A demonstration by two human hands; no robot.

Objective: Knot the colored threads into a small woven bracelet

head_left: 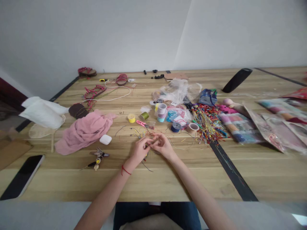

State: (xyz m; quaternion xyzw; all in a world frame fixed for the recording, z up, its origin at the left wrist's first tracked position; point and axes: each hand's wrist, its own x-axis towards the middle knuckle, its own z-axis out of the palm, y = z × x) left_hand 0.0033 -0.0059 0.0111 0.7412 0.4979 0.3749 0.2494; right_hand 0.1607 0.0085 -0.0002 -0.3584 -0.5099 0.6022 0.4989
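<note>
My left hand (pixel 141 147), with a red string on its wrist, meets my right hand (pixel 163 145) low over the middle of the wooden table. Fingertips on both hands are pinched together around thin cords, which are too small to tell apart. A dark cord end (pixel 147 166) trails below the fingers onto the wood. Just beyond the hands lie loose cord scraps (pixel 137 132) and a pair of pink-handled snips (pixel 142 123). A yellow spool (pixel 131 118) and a green spool (pixel 144 116) stand behind them.
To the right are a blue spool (pixel 176 127), stacked spools (pixel 161 111), a heap of colourful cords (pixel 208 123) and bagged packs (pixel 241 127). A pink cloth (pixel 86 132), white earbud case (pixel 105 139), keys (pixel 98 158) and phone (pixel 22 175) lie left. A black cylinder (pixel 237 80) stands at the back.
</note>
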